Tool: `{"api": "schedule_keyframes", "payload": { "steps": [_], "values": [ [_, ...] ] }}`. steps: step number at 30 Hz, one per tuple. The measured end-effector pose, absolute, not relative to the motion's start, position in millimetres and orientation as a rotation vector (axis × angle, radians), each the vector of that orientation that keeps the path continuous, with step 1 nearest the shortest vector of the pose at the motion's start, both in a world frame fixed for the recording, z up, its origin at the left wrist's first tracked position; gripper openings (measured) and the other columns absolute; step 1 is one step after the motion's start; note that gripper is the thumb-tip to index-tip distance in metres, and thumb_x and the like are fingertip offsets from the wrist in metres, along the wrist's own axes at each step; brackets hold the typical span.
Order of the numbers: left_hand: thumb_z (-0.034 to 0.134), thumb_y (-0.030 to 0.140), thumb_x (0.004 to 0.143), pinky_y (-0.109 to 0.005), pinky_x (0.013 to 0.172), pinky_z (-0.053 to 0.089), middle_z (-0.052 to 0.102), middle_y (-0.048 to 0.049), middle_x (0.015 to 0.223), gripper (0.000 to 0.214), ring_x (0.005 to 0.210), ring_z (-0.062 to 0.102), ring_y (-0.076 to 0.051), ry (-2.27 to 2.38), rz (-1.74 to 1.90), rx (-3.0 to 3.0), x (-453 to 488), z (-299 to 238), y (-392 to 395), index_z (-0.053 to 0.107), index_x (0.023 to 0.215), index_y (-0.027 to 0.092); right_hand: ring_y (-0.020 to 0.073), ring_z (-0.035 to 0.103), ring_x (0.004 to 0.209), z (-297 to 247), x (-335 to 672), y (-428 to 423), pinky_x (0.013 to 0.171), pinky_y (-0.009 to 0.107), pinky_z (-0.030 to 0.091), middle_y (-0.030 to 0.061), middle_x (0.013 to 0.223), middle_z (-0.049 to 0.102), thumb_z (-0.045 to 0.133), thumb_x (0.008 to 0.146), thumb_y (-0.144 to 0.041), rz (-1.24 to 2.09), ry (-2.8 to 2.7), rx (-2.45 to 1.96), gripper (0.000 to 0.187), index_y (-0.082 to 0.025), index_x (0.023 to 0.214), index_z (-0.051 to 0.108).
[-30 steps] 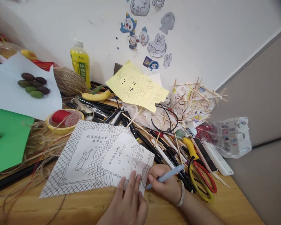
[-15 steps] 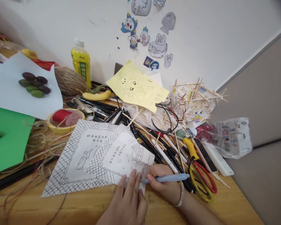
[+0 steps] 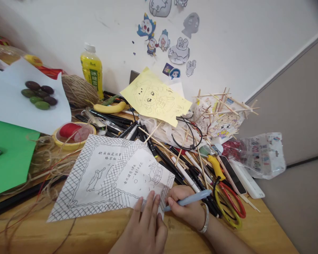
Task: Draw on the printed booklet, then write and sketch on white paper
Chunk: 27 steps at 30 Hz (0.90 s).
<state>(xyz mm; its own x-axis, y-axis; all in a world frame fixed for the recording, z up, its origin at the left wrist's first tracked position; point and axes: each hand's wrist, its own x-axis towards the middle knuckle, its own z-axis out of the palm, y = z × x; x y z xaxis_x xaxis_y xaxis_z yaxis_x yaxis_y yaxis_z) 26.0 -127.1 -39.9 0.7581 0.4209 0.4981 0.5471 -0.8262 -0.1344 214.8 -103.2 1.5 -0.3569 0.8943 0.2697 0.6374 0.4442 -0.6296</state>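
A white sheet of paper (image 3: pixel 95 169) lies at the front of the wooden table. It bears a crosshatched border, a robed figure, a small building and handwritten characters. My left hand (image 3: pixel 145 225) rests on its lower edge, fingers stretched out and holding nothing. At the sheet's lower right corner, my right hand (image 3: pixel 184 204) grips a light blue pen (image 3: pixel 193 198), its tip down at the paper beside my left fingers. A sparkling bracelet (image 3: pixel 205 219) circles my right wrist.
Many markers (image 3: pixel 185 176) and thin wooden sticks are heaped behind the sheet. Yellow-and-red-handled scissors (image 3: pixel 229 204) and a phone (image 3: pixel 231 174) lie right. Red thread (image 3: pixel 70 131) sits in a tape roll, left. A yellow drawing (image 3: pixel 156 97) and a drink bottle (image 3: pixel 91 68) are farther back.
The pen has tilted more steeply in my right hand, and its tip has shifted slightly right and down. My left hand and the sheet have barely moved.
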Motion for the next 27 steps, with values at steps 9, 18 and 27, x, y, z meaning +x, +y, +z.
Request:
{"api": "schedule_keyframes", "payload": {
  "steps": [9, 18, 27],
  "values": [
    [0.052, 0.038, 0.089, -0.054, 0.101, 0.026, 0.063, -0.0194, 0.121, 0.028, 0.12, 0.052, -0.039, -0.765, -0.688, -2.668, 26.7, -40.0, -126.3, 0.063, 0.097, 0.014, 0.0122, 0.044, 0.046, 1.6, 214.1, -102.2, 0.048, 0.025, 0.039, -0.0019, 0.047, 0.046, 0.043, 0.086, -0.034, 0.693, -2.055, -1.245, 0.04, -0.023, 0.053, 0.025],
    [0.049, 0.052, 0.09, -0.051, 0.091, 0.035, 0.068, -0.0145, 0.113, 0.042, 0.108, 0.06, -0.036, -0.792, -0.654, -2.645, 25.2, -36.3, -130.8, 0.065, 0.104, 0.016, 0.0148, 0.059, 0.053, 1.9, 217.2, -108.0, 0.052, 0.025, 0.046, 0.003, 0.056, 0.063, 0.048, 0.089, -0.038, 0.692, -1.805, -1.295, 0.041, -0.02, 0.053, 0.045],
    [0.046, 0.058, 0.089, -0.05, 0.096, 0.032, 0.064, -0.0164, 0.121, 0.051, 0.115, 0.057, -0.038, -0.815, -0.662, -2.684, 25.9, -31.9, -127.3, 0.067, 0.106, 0.014, 0.0137, 0.054, 0.052, 1.4, 216.5, -107.1, 0.053, 0.025, 0.044, 0.0016, 0.053, 0.058, 0.047, 0.092, -0.042, 0.58, -1.901, -1.389, 0.044, -0.019, 0.054, 0.053]
  ]
}}
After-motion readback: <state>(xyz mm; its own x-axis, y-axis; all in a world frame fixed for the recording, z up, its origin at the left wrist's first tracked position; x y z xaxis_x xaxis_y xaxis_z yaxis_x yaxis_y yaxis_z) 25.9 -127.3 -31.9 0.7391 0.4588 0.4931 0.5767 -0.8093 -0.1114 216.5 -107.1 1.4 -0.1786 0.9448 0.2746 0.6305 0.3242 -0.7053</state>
